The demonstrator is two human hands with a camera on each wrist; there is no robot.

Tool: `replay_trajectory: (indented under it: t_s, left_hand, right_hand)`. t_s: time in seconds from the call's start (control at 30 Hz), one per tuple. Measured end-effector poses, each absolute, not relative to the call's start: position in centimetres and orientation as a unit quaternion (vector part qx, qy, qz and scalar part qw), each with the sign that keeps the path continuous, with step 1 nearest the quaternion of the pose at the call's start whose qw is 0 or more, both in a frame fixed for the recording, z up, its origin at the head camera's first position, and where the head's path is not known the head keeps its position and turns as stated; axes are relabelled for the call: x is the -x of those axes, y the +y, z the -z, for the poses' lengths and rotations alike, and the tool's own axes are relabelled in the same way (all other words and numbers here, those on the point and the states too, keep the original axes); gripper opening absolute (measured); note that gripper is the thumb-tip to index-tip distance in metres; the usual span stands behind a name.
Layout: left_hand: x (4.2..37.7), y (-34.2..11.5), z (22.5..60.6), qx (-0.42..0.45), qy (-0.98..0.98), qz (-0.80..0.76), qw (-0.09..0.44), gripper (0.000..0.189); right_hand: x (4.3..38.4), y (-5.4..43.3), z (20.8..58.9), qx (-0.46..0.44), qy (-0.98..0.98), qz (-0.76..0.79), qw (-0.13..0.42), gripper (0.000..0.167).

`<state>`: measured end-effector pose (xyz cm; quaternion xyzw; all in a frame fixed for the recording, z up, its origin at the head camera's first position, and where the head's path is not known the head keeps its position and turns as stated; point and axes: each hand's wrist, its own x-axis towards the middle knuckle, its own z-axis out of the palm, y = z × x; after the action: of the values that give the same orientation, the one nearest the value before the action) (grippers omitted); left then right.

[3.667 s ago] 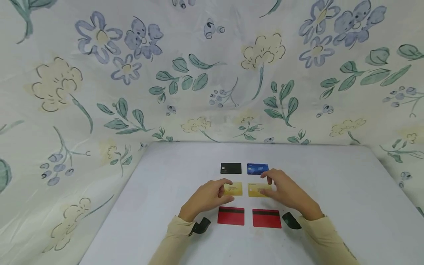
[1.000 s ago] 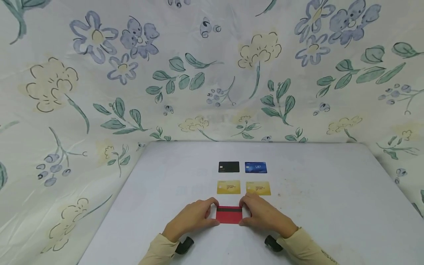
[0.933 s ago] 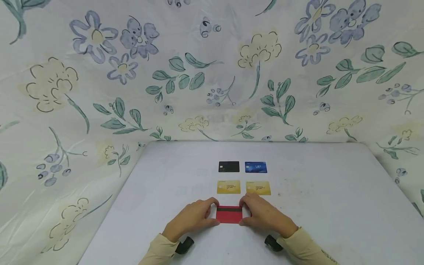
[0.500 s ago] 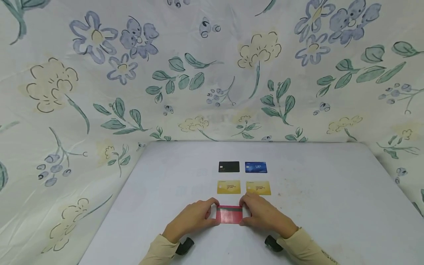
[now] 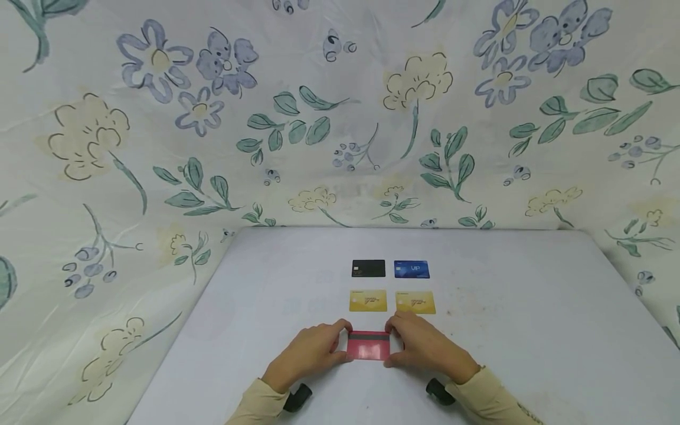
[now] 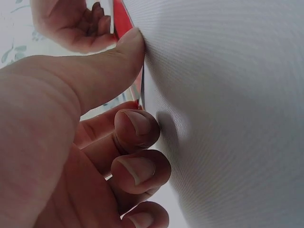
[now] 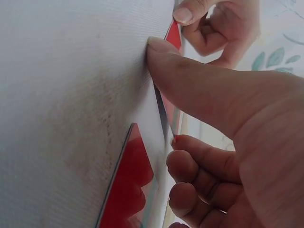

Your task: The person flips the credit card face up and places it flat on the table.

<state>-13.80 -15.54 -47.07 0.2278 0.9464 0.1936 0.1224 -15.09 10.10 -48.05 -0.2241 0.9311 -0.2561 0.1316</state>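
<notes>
Head: glossy red card (image 5: 368, 348), dark-striped along its far edge, long axis left-right, nearer than the yellow cards (image 5: 368, 301) — left hand (image 5: 310, 355) and right hand (image 5: 429, 347) pinch its ends. Left wrist: thumb (image 6: 127, 52) on its edge. Right wrist: another red card (image 7: 127, 183) beside.

The left hand (image 5: 307, 355) and right hand (image 5: 429, 348) face each other, thumbs (image 5: 337, 358) apart from bent fingers (image 5: 342, 324).

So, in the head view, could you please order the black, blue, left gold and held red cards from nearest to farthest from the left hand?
1. Held red card: left end gripped by left hand.
2. Left gold card: beyond the red one.
3. Black card: far row, left.
4. Blue card: far row, right.
</notes>
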Motion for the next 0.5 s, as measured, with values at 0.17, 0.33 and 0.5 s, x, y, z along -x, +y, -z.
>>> replay_trajectory:
  t_s: [0.17,0.33,0.5]
  left_hand:
    - [13.86,-15.62,47.33,-0.232,0.949,-0.182,0.115,0.048]
    - [13.71,-15.61,47.23,-0.226,0.95,-0.181,0.12,0.049]
    - [13.54,-15.59,47.09,-0.221,0.949,-0.183,0.129,0.05]
  right_hand:
    - [15.08,10.11,48.11,0.227,0.93,0.259,0.13,0.059]
    - [15.01,10.02,47.9,0.221,0.931,0.257,0.136,0.058]
    - [14.95,10.07,47.85,0.223,0.932,0.252,0.133,0.056]
